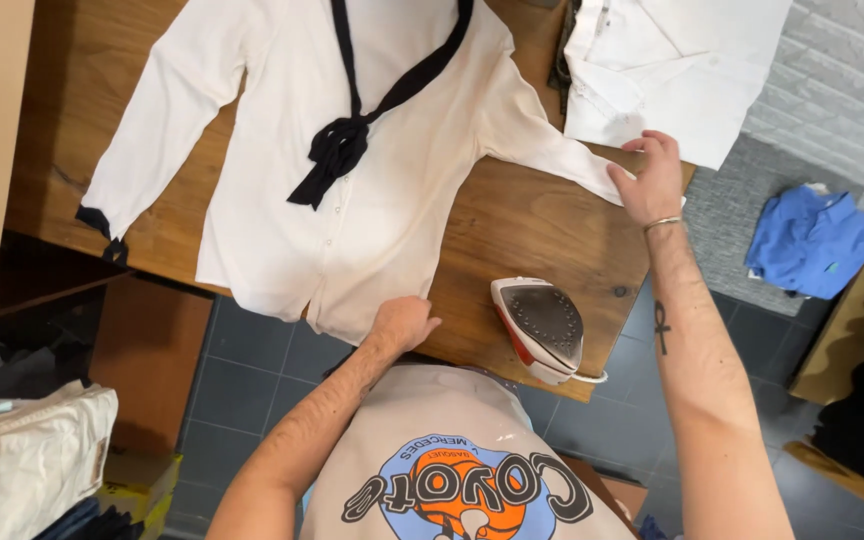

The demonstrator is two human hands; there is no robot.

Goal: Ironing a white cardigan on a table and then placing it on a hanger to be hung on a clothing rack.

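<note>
Both hands are on the white blouse (352,180), which lies face up and spread flat on the wooden table (522,220), its dark neck tie (347,140) knotted at the chest. My left hand (402,322) is closed, pinching the hem at the near table edge; my right hand (652,180) is half open, fingers pressing the cuff of the far sleeve near the right edge. To smooth it well, I judge I should pull hem and cuff gently apart so the cloth lies taut without dragging the tie askew. Hem and cuff both sit close to table edges, so there is little slack to slide. The iron (542,325) stands on its heel at the near edge, just right of my left hand, soleplate up. A folded white shirt (672,70) crowds the far right corner; open wood shows between sleeve and iron.
</note>
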